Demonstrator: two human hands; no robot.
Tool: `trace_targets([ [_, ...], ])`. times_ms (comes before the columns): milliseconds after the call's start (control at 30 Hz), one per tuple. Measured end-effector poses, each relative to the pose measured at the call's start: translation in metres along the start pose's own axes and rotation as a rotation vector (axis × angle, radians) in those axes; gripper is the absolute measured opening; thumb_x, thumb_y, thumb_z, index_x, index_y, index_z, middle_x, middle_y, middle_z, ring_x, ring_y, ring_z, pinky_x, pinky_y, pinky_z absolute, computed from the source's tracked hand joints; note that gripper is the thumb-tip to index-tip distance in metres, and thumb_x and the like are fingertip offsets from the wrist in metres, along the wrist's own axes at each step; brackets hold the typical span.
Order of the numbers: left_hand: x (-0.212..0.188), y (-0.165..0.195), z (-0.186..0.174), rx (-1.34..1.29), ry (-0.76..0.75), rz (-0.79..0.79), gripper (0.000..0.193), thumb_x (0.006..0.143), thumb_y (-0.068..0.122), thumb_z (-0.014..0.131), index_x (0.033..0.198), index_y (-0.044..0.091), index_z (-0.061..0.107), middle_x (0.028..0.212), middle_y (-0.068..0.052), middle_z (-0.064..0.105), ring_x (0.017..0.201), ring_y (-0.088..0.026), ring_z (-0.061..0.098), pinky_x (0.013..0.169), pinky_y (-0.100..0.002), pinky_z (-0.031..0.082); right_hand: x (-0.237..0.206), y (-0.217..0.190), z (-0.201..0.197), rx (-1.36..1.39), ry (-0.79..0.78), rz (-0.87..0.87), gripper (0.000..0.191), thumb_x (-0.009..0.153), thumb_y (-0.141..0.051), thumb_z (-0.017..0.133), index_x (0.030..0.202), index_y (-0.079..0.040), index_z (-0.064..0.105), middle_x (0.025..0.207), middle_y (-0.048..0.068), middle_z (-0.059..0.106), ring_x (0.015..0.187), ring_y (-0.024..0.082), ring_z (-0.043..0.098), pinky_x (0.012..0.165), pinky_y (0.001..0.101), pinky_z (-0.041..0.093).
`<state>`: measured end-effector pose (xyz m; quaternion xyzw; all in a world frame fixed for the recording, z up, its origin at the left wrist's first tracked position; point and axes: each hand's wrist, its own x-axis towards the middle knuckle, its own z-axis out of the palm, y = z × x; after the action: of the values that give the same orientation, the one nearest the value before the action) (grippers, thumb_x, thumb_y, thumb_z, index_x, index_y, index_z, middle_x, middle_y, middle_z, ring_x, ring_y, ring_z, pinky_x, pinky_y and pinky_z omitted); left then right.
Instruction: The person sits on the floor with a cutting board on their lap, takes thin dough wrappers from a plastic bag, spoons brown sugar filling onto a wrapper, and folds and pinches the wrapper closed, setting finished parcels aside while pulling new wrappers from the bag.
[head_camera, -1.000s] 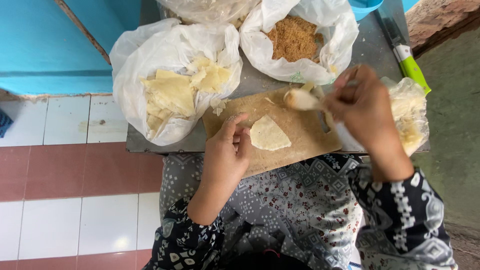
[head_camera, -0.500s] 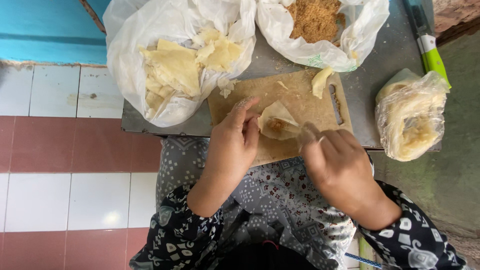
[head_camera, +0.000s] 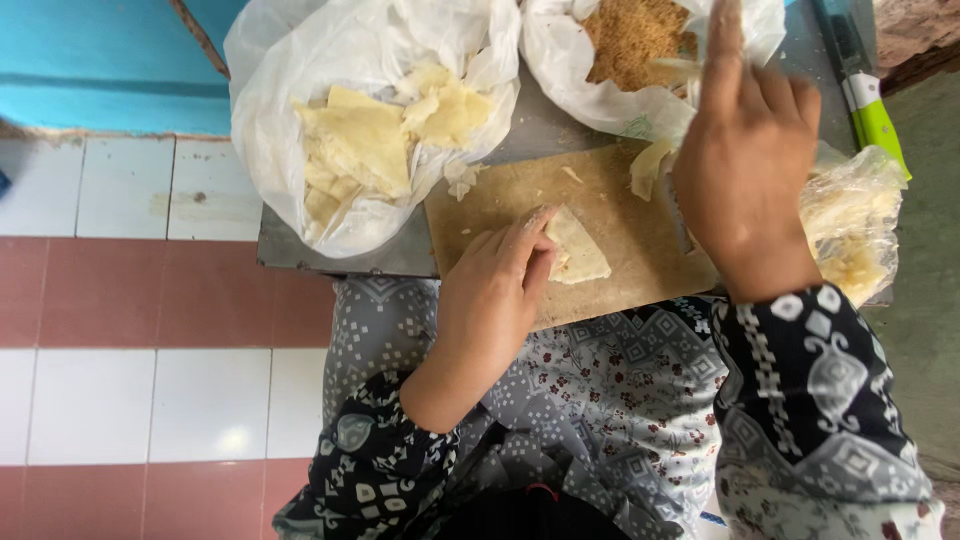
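A pale folded pastry piece (head_camera: 583, 252) lies on a wooden cutting board (head_camera: 500, 195) set on a low grey metal stand (head_camera: 540, 125). My left hand (head_camera: 490, 300) rests on the board with its fingertips pressed on the pastry's left edge. My right hand (head_camera: 745, 150) is lifted above the board's right end, its back to the camera and one finger stretched toward a white plastic bag of brown crumbly filling (head_camera: 625, 30). A pale tip shows in that bag beside the hand; whether the hand holds it is hidden.
A white bag of pale pastry sheets (head_camera: 370, 150) lies left of the board. A clear bag of pastry (head_camera: 855, 230) sits at the right, a green-handled tool (head_camera: 875, 110) behind it. A pastry scrap (head_camera: 648, 165) lies on the board. Tiled floor (head_camera: 150, 300) spreads left.
My right hand has lifted off the pastry and moved up toward the filling bag. My left hand has stayed on the pastry, which now lies folded.
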<state>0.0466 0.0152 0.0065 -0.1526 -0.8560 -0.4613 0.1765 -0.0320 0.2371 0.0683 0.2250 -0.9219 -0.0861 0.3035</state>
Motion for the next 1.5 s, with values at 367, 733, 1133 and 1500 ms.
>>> trace_targets([
  [367,-0.002,-0.001,0.001,0.088,-0.041,-0.049,0.034,0.094,0.009,0.071,0.126,0.002,0.062,0.098,-0.006,0.070,0.092,-0.029,0.066,0.079,-0.040,0.054,-0.036,-0.076,-0.036,0.654,-0.432,0.394,0.082,0.079,0.000,0.075,0.152,0.006,0.037,0.084,0.012,0.069,0.083,0.025,0.066,0.076,0.0411,0.053],
  [733,0.000,-0.001,0.000,0.111,-0.058,-0.032,0.035,0.094,0.010,0.071,0.127,0.002,0.061,0.097,-0.006,0.070,0.090,-0.027,0.066,0.078,-0.040,0.054,-0.042,-0.073,-0.017,1.508,-0.197,0.689,0.081,0.091,0.014,0.065,0.162,-0.004,0.029,0.123,0.011,0.056,0.109,0.015,0.066,0.100,0.0284,0.059],
  [1133,0.001,-0.001,-0.007,0.093,-0.085,0.021,0.017,0.092,0.008,0.071,0.108,0.002,0.070,0.109,-0.009,0.066,0.097,-0.029,0.066,0.080,-0.038,0.056,-0.057,-0.069,-0.008,0.789,-0.150,0.136,0.063,0.085,-0.003,0.082,0.142,-0.004,0.055,0.118,0.016,0.067,0.106,0.031,0.065,0.091,0.0386,0.051],
  [1500,0.007,0.000,-0.026,0.168,-0.207,0.254,0.024,0.089,0.013,0.071,0.108,-0.002,0.069,0.109,-0.012,0.061,0.095,-0.028,0.062,0.077,-0.039,0.053,-0.067,-0.084,-0.016,0.807,-0.037,0.182,0.069,0.086,0.001,0.078,0.147,0.000,0.045,0.112,0.015,0.068,0.100,0.022,0.073,0.084,0.0324,0.057],
])
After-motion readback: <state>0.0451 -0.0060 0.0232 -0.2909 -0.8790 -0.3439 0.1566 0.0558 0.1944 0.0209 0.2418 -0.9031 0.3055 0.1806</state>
